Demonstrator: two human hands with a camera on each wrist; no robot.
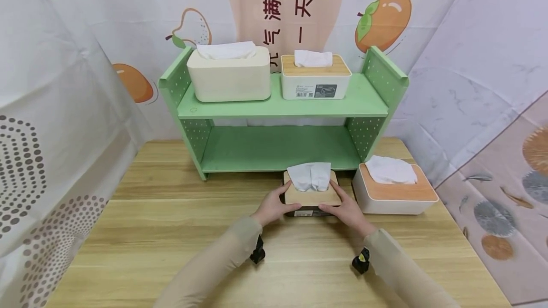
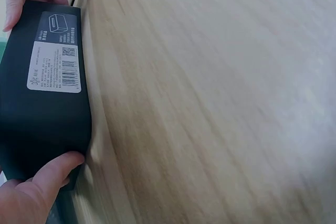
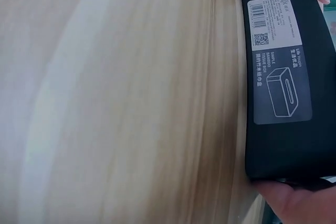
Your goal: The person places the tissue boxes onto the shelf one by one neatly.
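A black tissue box (image 1: 311, 198) with a pale wooden lid and a white tissue (image 1: 311, 177) sticking up from its slot is at the table, just in front of the shelf. My left hand (image 1: 273, 206) grips its left end, thumb at the front corner. At the right end my right hand (image 1: 347, 209) holds it the same way, fingers along the side and lid edge. Both wrist views show the black front of the box, bearing a printed label (image 2: 55, 66) with a barcode.
A green two-tier shelf (image 1: 282, 108) stands behind the box. Its upper tier carries a large cream tissue box (image 1: 231, 77) and a smaller white one with a wooden lid (image 1: 316, 80). Close on the right sits a white tissue box with an orange-brown lid (image 1: 391, 194). Curtains surround the wooden table (image 1: 171, 213).
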